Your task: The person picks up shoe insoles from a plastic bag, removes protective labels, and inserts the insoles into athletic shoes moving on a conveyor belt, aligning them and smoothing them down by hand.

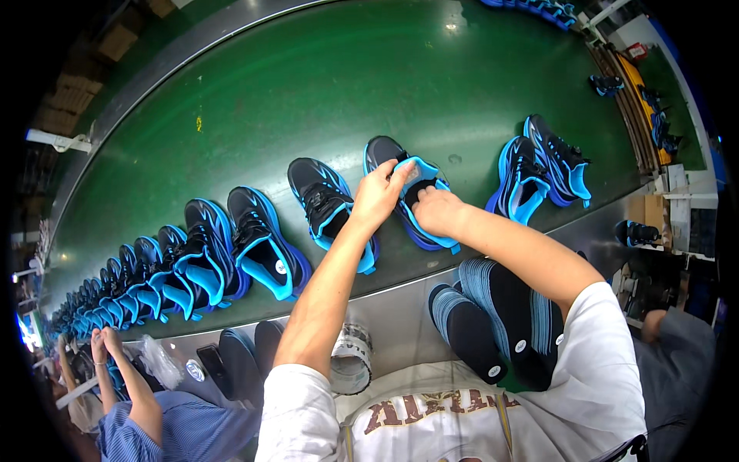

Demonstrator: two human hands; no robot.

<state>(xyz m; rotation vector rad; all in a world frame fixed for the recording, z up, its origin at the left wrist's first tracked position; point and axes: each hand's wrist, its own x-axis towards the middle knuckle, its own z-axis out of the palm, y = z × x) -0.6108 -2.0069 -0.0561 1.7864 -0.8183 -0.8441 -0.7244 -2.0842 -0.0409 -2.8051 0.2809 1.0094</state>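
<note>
Far left, lower edge: a co-worker's raised hands (104, 343) w/ a striped blue sleeve, beside crinkly clear plastic. Above them a long row of black-and-blue sneakers (165, 269) curves along the matte green conveyor belt (308, 85), packed tight & overlapping, glossy blue soles up front. Next right, two more sneakers stand slightly apart: one w/ wavy blue stripes (265, 242), one mostly black mesh w/ blue trim (327, 200).

Centre: left hand (377, 196) pinches the blue tongue edge of the sneaker being worked on (389, 158), fingers curled round it, thumb on top. That shoe sits on the belt near its front metal rim, toe pointing away. Right hand (439, 212) is pushed down at the shoe's opening, fingers bent & partly hidden inside; exact grip can't be told.

Below, on the steel ledge: a roll of shiny tape (350, 358), then a fanned stack of flat oval insoles (500, 316), dark w/ ribbed blue stripes, small round labels at heels.

Right: a pair of sneakers (543, 169) leaning together on the belt.
</note>
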